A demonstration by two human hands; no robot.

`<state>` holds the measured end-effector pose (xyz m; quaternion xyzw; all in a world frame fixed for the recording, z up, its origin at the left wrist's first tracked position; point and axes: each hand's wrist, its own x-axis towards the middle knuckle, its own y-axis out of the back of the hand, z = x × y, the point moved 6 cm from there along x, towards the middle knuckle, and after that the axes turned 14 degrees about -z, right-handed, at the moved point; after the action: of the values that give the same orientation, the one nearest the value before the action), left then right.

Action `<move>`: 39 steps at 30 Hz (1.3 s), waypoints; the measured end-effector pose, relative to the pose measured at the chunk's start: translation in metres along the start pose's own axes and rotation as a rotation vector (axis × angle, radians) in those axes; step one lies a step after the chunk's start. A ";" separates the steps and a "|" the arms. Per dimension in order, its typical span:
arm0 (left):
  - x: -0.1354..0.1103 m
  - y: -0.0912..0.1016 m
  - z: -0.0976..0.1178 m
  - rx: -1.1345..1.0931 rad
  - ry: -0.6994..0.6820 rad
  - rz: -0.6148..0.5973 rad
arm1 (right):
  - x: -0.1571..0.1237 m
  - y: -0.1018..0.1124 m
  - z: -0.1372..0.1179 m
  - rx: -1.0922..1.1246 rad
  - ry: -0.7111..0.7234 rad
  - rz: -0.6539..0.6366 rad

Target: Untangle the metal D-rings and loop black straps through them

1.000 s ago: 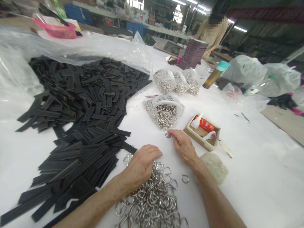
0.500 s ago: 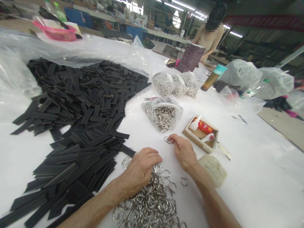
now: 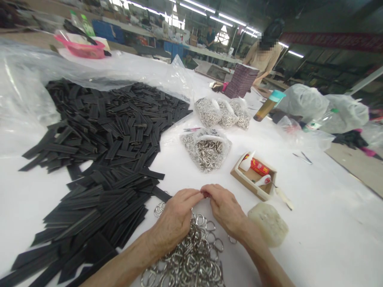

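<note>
My left hand [image 3: 178, 211] and my right hand [image 3: 223, 205] meet at their fingertips above the white table, both with fingers closed in a pinch. The metal D-ring pinched by my right hand a moment ago is now hidden behind the fingers. What my left fingers grip, if anything, cannot be seen. Below and between my forearms lies a loose heap of silver D-rings [image 3: 191, 259]. Left of my left hand spreads a large pile of short black straps [image 3: 98, 207], one strap end reaching close to that hand.
An open clear bag of D-rings [image 3: 209, 155] lies ahead, with several filled bags [image 3: 208, 113] behind it. To the right are a small box [image 3: 249, 187] holding a red tube, a pale stone-like block [image 3: 267, 224] and a teal-lidded bottle [image 3: 269, 105]. A person [image 3: 263, 56] stands beyond.
My right hand has moved left and down with the D-ring, bringing its fingertips to those of my left hand. My left hand has stayed nearly in place. The view has tilted slightly.
</note>
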<state>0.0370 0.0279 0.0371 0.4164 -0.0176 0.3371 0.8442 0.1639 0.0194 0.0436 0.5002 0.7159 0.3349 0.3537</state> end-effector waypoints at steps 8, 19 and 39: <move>0.003 -0.003 0.000 -0.014 0.030 -0.060 | 0.006 0.000 0.018 0.612 0.031 0.006; 0.003 -0.011 0.002 0.037 -0.104 -0.130 | 0.019 0.008 0.025 -0.234 0.051 0.220; 0.003 -0.009 0.003 0.037 -0.055 -0.156 | 0.004 0.009 0.017 -0.250 0.062 0.077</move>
<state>0.0459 0.0237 0.0336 0.4412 -0.0022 0.2591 0.8592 0.1819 0.0283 0.0415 0.4687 0.6597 0.4499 0.3779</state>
